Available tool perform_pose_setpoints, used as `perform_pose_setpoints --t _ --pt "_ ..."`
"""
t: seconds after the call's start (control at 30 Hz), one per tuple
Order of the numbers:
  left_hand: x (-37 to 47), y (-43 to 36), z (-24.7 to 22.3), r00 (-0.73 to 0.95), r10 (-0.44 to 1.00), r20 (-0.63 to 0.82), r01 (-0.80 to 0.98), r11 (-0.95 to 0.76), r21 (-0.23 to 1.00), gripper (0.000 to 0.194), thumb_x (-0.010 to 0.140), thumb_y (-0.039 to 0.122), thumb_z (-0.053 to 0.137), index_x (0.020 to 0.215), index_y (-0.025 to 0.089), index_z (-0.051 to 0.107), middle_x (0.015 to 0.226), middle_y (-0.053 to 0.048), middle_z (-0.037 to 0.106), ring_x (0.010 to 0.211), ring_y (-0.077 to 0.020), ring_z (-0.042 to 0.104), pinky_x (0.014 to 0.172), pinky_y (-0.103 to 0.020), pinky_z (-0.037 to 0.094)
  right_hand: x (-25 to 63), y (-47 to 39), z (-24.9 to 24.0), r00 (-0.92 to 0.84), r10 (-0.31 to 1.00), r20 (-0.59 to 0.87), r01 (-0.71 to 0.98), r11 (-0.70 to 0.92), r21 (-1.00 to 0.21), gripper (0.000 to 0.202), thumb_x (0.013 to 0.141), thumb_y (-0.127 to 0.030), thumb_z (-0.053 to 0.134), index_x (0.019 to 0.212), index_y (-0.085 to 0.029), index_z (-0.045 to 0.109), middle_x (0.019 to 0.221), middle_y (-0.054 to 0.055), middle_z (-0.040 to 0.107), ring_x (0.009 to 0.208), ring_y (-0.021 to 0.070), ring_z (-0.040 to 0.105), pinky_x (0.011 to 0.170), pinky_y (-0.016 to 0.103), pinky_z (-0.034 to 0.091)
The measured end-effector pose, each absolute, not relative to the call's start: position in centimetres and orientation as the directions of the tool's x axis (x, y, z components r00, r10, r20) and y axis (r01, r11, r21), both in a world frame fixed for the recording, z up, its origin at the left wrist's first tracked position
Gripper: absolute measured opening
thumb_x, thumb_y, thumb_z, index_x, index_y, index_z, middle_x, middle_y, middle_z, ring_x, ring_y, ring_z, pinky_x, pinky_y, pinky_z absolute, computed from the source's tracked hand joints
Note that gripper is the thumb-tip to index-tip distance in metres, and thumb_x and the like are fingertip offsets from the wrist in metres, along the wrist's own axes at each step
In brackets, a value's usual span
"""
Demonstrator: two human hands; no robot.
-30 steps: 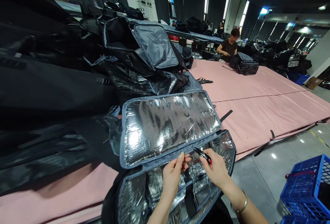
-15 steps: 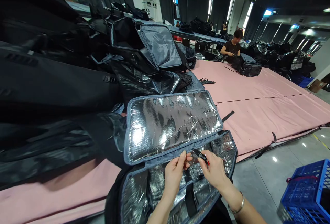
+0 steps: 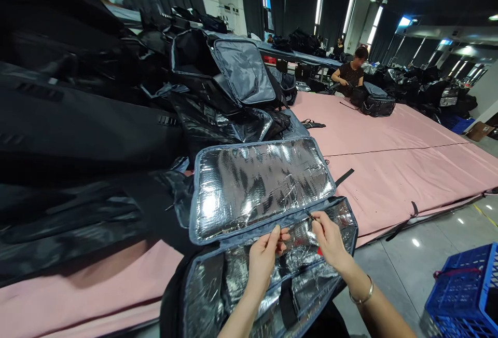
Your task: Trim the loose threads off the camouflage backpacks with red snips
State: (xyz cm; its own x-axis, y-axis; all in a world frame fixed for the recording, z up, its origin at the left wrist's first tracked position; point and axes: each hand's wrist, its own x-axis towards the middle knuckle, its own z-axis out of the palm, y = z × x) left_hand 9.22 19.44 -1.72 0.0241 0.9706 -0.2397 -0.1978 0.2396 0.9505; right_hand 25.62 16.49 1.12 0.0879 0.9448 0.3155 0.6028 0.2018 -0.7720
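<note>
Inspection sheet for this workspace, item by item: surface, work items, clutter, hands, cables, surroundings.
Surface: pink covering, slightly wrinkled.
Work items: open bag, silver-lined, lid folded back.
Clutter: dark bags heaped at left.
Hands: left hand with fingers pinched, its hold unclear; right hand closed on a mostly hidden tool, red part showing.
Cables: nothing seen for certain.
Surroundings: another person beside a bag across the surface; blue crate at right.

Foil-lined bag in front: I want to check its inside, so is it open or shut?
Open: the foil-lined bag has its lid folded back, exposing the silver lining inside.
</note>
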Motion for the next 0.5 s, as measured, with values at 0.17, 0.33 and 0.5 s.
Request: perform_pose_setpoints --t 0.17,0.33,0.5 --pt "8.4 19.2 -0.9 0.113 0.977 0.183 0.251 -0.206 0.946 0.038 0.084 0.049 0.044 0.08 0.017 0.065 0.072 -0.005 0.067 0.063 -0.0169 0.059 0.059 -0.029 0.048 27.0 19.7 0.0 0.098 0.942 0.322 0.674 0.175 -0.717 0.027 0.084 -0.031 0.053 0.109 -0.019 0.055 0.093 0.004 0.065 0.079 0.0178 0.061 0.071 0.027 0.045" --pt "8.5 20.9 0.9 0.339 0.716 0.611 0.714 -0.618 0.328 0.021 0.086 0.03 0.049 0.098 0.02 0.064 0.091 -0.008 0.066 0.085 -0.023 0.055 0.074 -0.036 0.044 27.3 21.7 -1.1 0.11 0.945 0.309 0.723 0.138 -0.677 0.01 0.082 -0.025 0.058 0.088 -0.02 0.064 0.086 0.003 0.067 0.081 0.0185 0.062 0.072 0.026 0.045" --pt "9.4 23.2 1.2 0.407 0.737 0.539 0.762 -0.6 0.245 0.017 0.085 0.023 0.049 0.089 0.022 0.065 0.083 -0.006 0.063 0.078 -0.0221 0.053 0.063 -0.033 0.039 27.6 22.2 -0.1 0.087 0.965 0.247 0.753 0.099 -0.651 0.008 0.082 -0.026 0.06 0.08 -0.021 0.065 0.08 0.002 0.067 0.076 0.0172 0.061 0.067 0.023 0.042"
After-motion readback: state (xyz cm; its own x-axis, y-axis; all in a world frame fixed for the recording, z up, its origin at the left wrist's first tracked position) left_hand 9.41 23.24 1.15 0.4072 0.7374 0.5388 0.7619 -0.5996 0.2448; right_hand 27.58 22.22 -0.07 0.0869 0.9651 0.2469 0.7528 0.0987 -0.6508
